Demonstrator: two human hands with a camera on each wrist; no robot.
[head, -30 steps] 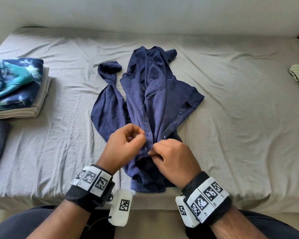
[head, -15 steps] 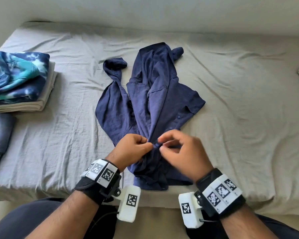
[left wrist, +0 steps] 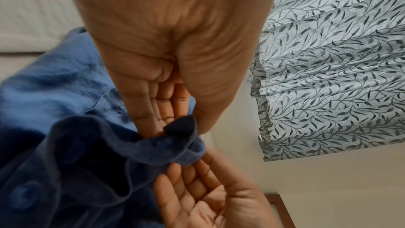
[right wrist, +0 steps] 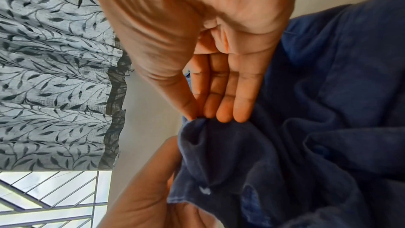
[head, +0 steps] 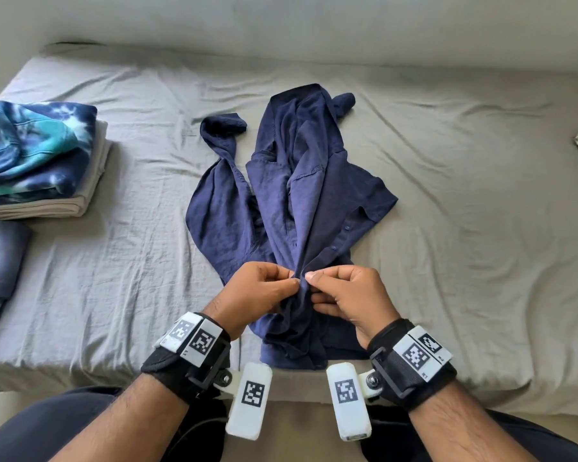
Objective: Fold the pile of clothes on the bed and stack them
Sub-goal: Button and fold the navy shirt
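While the navy shirt [head: 291, 208] lies crumpled mid-bed [head: 447, 195], left hand [head: 257, 291] and right hand [head: 347, 295] each pinch its front placket edges together. Risk: thin fabric slipping from fingertips, leaving the front unfastened and folds skewed.

A bed [head: 447, 181] with a wrinkled grey sheet stands against a pale wall [head: 281, 18]. A leaf-patterned curtain [right wrist: 54, 75] hangs beside a bright window [right wrist: 50, 195].

Folded stack [head: 37, 161] crowds left; sheet [head: 464, 228] lies open right.
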